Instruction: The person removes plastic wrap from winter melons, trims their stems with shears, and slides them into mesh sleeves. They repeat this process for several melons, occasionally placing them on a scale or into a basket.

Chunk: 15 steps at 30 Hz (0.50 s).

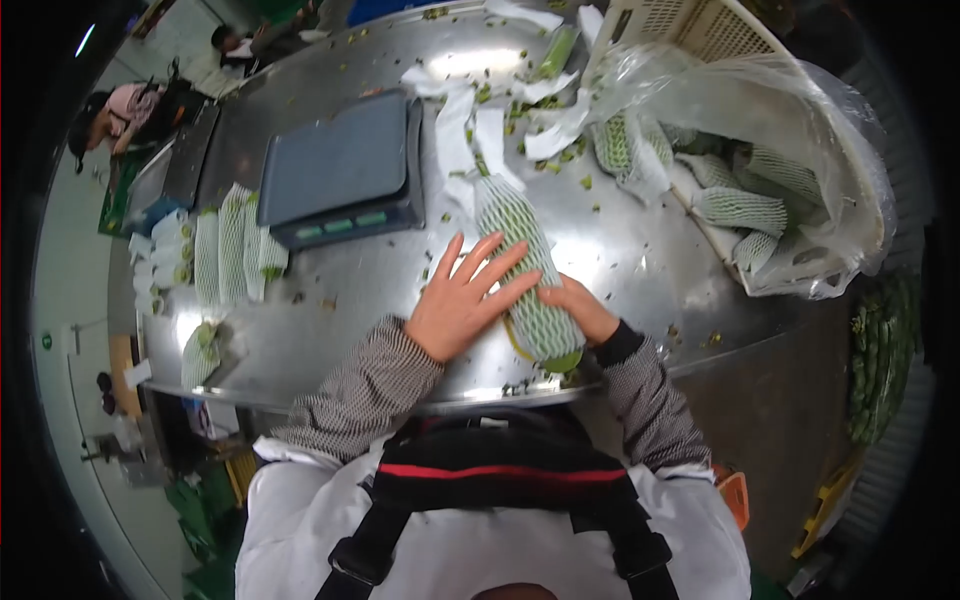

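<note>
A long green gourd (522, 262) in a white foam net sleeve lies slanted on the metal table, its bare green end towards me. My left hand (462, 302) rests on the net with its fingers stretched and spread. On the other side, my right hand (581, 309) grips the gourd, thumb against the net and the other fingers mostly hidden beneath. White paper strips (489, 140) and green scraps lie beyond the gourd's stem end.
A grey-blue electronic scale (335, 160) stands to the left, beside several netted gourds (230, 250). One short netted piece (201, 357) lies near the front edge. At right, a plastic-lined crate (680, 185) holds more netted gourds. Two people are at the far left.
</note>
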Available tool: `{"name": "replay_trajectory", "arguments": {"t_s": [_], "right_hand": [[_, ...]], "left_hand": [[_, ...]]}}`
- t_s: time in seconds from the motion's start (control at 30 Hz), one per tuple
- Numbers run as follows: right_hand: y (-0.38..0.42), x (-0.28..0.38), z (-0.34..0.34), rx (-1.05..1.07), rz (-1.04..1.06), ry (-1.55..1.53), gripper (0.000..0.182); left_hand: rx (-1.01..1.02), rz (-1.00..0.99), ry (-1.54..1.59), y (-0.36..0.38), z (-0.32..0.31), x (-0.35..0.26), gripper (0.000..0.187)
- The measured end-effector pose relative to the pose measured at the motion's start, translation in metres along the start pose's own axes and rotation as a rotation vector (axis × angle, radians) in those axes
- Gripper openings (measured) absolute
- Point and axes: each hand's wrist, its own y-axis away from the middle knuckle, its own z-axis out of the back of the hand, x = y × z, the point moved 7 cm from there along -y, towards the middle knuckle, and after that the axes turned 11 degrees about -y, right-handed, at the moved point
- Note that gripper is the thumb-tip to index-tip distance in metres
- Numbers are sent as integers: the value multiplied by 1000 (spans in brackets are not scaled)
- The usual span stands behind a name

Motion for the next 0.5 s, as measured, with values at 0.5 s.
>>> {"name": "replay_trajectory", "arguments": {"t_s": [0.5], "right_hand": [[46,64,-123,-328,840,977,31]], "left_hand": [[54,524,1050,76,-22,36,72]]}}
